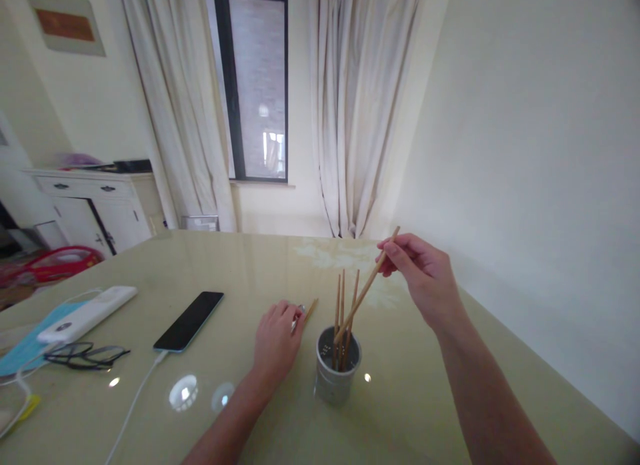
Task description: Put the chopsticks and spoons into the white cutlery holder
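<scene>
Between the thumb and fingers of my right hand (425, 272) is a wooden chopstick (370, 280), slanting down so that its lower end is in the mouth of a grey metal cup (337, 385). Several more chopsticks (343, 305) stand upright in the same cup, which has small holes in it. Left of the cup, my left hand (280, 335) lies low on the table with its fingers curled over. Another chopstick (311, 310) pokes out from under it, beside a shiny metal piece (299, 314), perhaps a spoon, mostly hidden by the fingers.
On the glossy table (400, 412) lie a black phone (189, 322) with a white cable (133, 406), folded glasses (85, 356), a white power strip or power bank (87, 313) and a blue mask (30, 342). A wall (550, 185) borders the right side.
</scene>
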{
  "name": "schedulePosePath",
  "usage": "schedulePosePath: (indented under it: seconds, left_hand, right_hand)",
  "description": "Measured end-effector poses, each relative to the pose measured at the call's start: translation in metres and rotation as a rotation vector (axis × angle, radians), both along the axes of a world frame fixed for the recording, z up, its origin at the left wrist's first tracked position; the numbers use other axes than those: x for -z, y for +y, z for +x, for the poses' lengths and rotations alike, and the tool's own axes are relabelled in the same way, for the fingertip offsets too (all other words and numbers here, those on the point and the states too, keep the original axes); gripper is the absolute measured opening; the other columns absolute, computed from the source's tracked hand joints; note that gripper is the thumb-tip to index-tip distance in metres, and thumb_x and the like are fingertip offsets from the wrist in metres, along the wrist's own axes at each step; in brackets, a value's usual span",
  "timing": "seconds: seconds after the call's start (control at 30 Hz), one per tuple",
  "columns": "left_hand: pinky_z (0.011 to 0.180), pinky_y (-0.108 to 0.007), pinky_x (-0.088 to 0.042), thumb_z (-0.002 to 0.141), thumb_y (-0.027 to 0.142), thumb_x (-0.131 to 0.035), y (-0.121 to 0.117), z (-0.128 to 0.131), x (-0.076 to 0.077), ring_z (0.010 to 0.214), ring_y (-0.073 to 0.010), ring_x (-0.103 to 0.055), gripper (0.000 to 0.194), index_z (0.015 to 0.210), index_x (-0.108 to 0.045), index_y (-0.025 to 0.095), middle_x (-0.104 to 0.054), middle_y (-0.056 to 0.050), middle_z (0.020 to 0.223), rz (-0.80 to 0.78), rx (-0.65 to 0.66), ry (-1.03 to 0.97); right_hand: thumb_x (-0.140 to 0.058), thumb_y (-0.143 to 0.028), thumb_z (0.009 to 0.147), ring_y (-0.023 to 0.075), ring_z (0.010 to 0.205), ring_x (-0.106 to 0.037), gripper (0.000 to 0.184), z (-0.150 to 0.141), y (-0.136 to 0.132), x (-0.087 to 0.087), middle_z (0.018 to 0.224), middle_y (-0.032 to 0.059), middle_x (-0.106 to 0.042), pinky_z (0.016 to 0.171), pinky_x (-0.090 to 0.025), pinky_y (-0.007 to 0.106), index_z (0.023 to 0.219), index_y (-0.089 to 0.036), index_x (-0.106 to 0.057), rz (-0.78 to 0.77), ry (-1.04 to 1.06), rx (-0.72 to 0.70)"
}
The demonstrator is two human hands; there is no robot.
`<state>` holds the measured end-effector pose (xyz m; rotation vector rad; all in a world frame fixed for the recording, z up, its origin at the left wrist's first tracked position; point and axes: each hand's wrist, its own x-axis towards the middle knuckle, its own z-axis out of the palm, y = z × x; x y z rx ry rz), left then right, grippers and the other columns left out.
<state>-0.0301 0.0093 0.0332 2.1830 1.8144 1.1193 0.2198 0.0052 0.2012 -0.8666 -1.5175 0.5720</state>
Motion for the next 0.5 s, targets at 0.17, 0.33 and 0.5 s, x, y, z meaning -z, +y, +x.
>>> schedulePosePath:
  seconds: [0.17, 0.33, 0.5]
  left_hand:
    - [0.094, -0.042, -0.045, 0.097, 0.019, -0.056, 0.003, -0.005, 0.017, 0.109, -0.0285, -0.062, 0.020, 0.102, -0.074, 0.024, -0.072, -0.010, 0.113, -0.077, -0.040, 0.338]
    - [0.096, -0.045, -0.046, 0.097, 0.022, -0.057, 0.001, -0.005, 0.016, 0.112, -0.0317, -0.063, 0.017, 0.097, -0.075, 0.022, -0.073, -0.012, 0.114, -0.105, -0.022, 0.413]
    - [0.097, -0.044, -0.046, 0.095, 0.026, -0.062, -0.002, -0.004, 0.014, 0.111, -0.0312, -0.064, 0.014, 0.088, -0.073, 0.022, -0.073, -0.011, 0.107, -0.139, -0.029, 0.380]
  right_hand:
    - [-0.073, -0.057, 0.092, 0.0190, 0.066, -0.073, 0.039, 0.008, 0.007, 0.005, 0.071, 0.0042, -0.075, 0.061, -0.060, 0.030, 0.083, -0.019, -0.071, -0.154, -0.194, -0.040]
    - [-0.061, -0.048, 0.100, 0.0165, 0.056, -0.071, 0.042, 0.002, 0.012, 0.014, 0.068, 0.0042, -0.076, 0.052, -0.053, 0.026, 0.072, -0.019, -0.071, -0.268, -0.455, -0.064]
    - [-0.060, -0.041, 0.100, 0.0156, 0.049, -0.067, 0.043, -0.004, 0.011, 0.022, 0.060, 0.0023, -0.074, 0.051, -0.048, 0.026, 0.063, -0.021, -0.069, -0.285, -0.645, -0.017]
